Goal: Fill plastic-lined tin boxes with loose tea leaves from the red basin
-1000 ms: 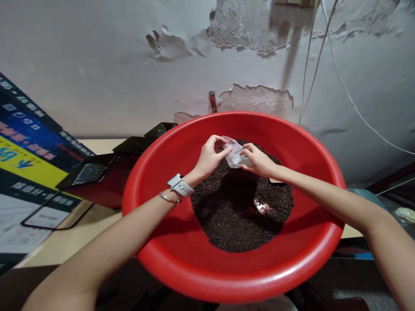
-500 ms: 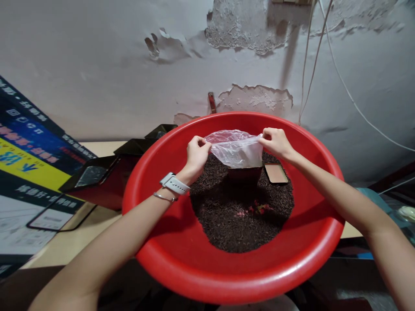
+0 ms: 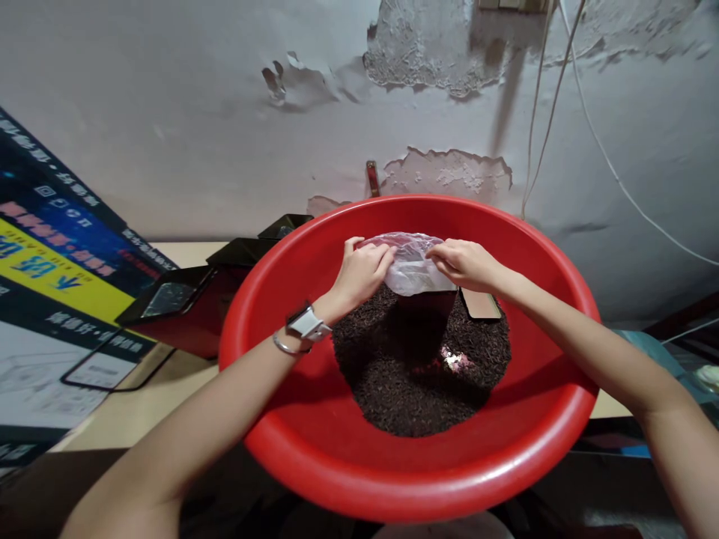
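A clear plastic bag (image 3: 416,271) lines a dark box (image 3: 430,322) that stands on dark loose leaf-like material (image 3: 416,412) in a big red basin (image 3: 421,486). My left hand (image 3: 362,273) is closed on the left side of the bag's mouth. On the right side of the mouth, my right hand (image 3: 463,263) pinches the plastic. A small lid-like piece with a tan inside (image 3: 481,304) lies on the material just right of the box. Some pink bits (image 3: 454,361) rest on the material in front of the box.
Dark red boxes with plastic inside (image 3: 174,299) stand left of the basin on a pale table (image 3: 140,419). A printed carton (image 3: 50,277) leans at the far left. Behind is a peeling wall (image 3: 213,135) with hanging cables (image 3: 601,142).
My hands have come closer together along the bag's mouth, and the stretched plastic has gathered into a narrower opening. The view has shifted slightly.
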Motion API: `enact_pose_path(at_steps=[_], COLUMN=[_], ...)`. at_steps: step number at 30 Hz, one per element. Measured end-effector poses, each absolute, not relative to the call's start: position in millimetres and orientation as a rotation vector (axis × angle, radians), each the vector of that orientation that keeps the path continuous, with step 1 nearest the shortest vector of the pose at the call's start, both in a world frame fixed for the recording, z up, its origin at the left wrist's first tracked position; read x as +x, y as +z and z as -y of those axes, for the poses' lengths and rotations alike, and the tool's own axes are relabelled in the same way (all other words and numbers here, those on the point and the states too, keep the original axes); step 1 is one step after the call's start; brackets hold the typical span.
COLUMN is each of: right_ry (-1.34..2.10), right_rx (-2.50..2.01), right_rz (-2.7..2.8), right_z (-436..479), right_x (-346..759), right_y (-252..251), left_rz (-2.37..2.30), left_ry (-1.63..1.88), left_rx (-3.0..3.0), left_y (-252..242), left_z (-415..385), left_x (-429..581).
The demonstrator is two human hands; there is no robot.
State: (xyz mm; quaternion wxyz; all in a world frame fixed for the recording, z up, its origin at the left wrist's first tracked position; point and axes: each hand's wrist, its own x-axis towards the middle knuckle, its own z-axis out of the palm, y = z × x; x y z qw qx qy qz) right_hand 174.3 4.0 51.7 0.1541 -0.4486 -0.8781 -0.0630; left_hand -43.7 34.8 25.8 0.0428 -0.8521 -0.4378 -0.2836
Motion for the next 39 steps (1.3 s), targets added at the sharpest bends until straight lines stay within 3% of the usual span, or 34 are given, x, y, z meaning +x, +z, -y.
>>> enact_pose_path(at_steps=[7,12,16,22,27,39], right_ry=[-0.153,-0.152,-0.077,0.159,0.309,0.562], right_rx=[-1.767,-1.887,-1.875,-1.723,-1.502,-1.648], right_rz=[2.596,2.553,2.581,2.579,2.512,2.312], right_z=[4.7,-1.8,-8.4,-29.6,-40.6,-52.7], right_x=[184.8,189.5,185.4,191.9,203.5,211.9], right_y=[71.2,60.7,47.6,29.8,17.5,15.7], left_rz=[1.498,1.432,1.462,1.216,1.399,1.436], left_ry=[-1.022,-0.863,-0.757,-0.909,-0.918,-0.956], left_rx=[-2.589,-2.86,-2.971,-3.204,-3.162,-3.378], left_y=[22.5,15.2,8.4,-6.5,-9.7,-12.1], left_z=[-34.2,-30.5,-34.0,-54.1,-65.6,-100.4], left_x=[-46.1,-44.4,-43.0,-40.7,-40.6,-32.9])
